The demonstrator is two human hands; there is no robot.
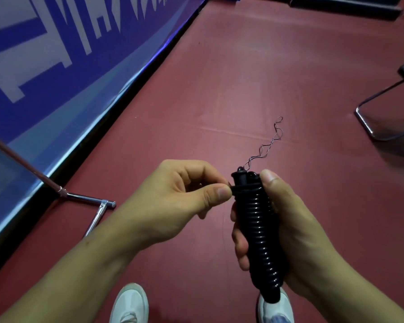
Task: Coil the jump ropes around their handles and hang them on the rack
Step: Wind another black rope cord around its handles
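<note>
My right hand (287, 231) is gripping the coiled jump rope (260, 231); my left hand (173, 197) is pinching its top turn.

Right hand (287, 229) wraps its curled fingers (240, 243) round the coiled jump rope (259, 229), thumb up; left hand (180, 199), just left, seemingly pinches its top turn.

The coiled jump rope (259, 229) stands upright in the right hand (294, 234), with the left hand (180, 201) pinching its upper turn from the left, a thin cord (266, 145) extending forward from its top, a metal frame foot (89, 199) at left beside the barrier (56, 66), and a chair (383, 108) far right.
</note>
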